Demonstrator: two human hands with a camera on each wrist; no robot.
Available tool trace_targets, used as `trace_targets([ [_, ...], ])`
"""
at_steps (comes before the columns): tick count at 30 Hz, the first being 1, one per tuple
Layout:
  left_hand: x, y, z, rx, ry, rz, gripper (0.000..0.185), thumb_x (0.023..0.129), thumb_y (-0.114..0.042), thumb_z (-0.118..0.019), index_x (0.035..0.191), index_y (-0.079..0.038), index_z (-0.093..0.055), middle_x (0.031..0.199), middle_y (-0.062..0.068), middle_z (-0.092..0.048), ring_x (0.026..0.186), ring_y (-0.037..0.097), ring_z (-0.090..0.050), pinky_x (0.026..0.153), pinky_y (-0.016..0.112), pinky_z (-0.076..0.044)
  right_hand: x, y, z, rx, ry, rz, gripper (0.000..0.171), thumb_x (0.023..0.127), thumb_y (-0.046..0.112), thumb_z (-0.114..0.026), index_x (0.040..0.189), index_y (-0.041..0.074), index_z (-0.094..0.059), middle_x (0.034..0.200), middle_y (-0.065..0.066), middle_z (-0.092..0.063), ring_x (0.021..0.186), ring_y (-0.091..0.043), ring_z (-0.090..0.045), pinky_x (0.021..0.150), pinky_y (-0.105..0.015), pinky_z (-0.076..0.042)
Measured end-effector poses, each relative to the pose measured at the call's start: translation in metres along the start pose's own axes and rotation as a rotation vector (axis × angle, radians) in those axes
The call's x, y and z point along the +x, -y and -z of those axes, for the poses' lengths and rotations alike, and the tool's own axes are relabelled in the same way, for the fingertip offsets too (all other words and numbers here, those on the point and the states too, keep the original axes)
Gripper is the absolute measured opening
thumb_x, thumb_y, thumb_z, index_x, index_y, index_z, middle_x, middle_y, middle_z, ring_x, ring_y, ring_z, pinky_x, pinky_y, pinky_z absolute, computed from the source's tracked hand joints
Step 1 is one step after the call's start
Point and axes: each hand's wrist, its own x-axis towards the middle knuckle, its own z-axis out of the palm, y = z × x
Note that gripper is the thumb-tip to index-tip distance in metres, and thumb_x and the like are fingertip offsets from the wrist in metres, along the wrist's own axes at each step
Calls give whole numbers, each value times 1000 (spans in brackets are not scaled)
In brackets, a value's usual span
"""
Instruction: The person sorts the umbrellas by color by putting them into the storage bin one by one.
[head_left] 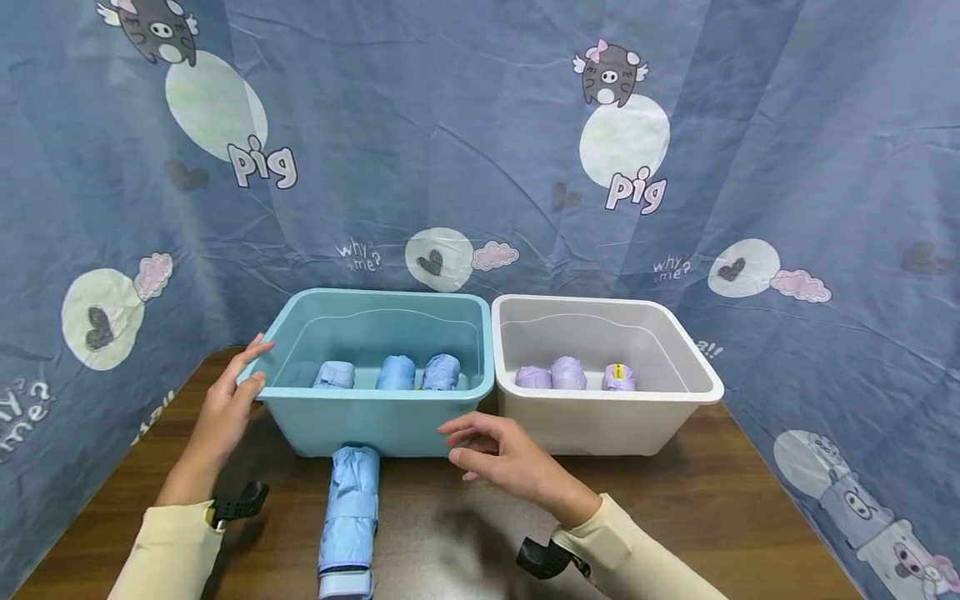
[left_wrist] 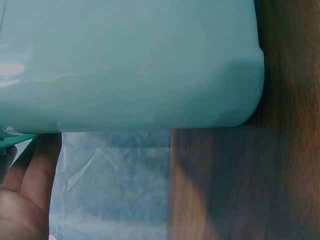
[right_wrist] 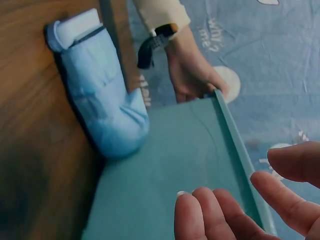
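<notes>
A folded light-blue umbrella lies on the wooden table, its tip touching the teal bin. The right hand hovers beside it, fingers loose, empty. Farther off, the left hand grips the bin's corner rim.

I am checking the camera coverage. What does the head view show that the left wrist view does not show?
Only the head view shows the white bin with three purple folded umbrellas, the three blue folded umbrellas inside the teal bin, the blue umbrella lying on the table, and the right hand open in front of the teal bin.

Only the left wrist view shows the bin's outer wall close up.

Both show the teal bin, the left hand at its edge, the brown table and the blue cloth.
</notes>
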Motion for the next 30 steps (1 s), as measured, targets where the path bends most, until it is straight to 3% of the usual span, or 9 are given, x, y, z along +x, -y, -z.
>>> trace_targets([
  [7,1,1,-1,-11,-12,-19,45,104,-17,-40,148,-11,-38,160,3,-21,145,23,-19,99,17,-26,6,-7,-19,54,24,-16,28,92,10,-64,120,12,-65,110,-8,-64,88,-17,-66,74,-40,-57],
  [13,1,-1,0,-10,-19,-4,45,104,-19,-40,148,-13,-38,160,-1,-22,145,20,-18,101,20,-24,12,-13,-34,103,32,-40,29,91,10,-66,119,11,-65,109,-7,-64,90,-16,-66,73,-40,-57],
  [24,-1,-1,-1,-37,1,25,46,104,-23,-39,150,-17,-36,160,-1,-18,146,24,-15,110,50,-21,26,-32,-61,144,13,-69,32,89,12,-67,121,11,-64,106,-6,-63,88,-17,-66,67,-35,-57],
  [30,-1,-1,0,-22,7,26,46,105,-23,-38,150,-16,-36,161,-2,-18,145,23,-17,106,33,-26,32,-38,-72,159,8,-103,33,90,14,-67,122,10,-65,108,-6,-64,90,-20,-65,66,-34,-57],
])
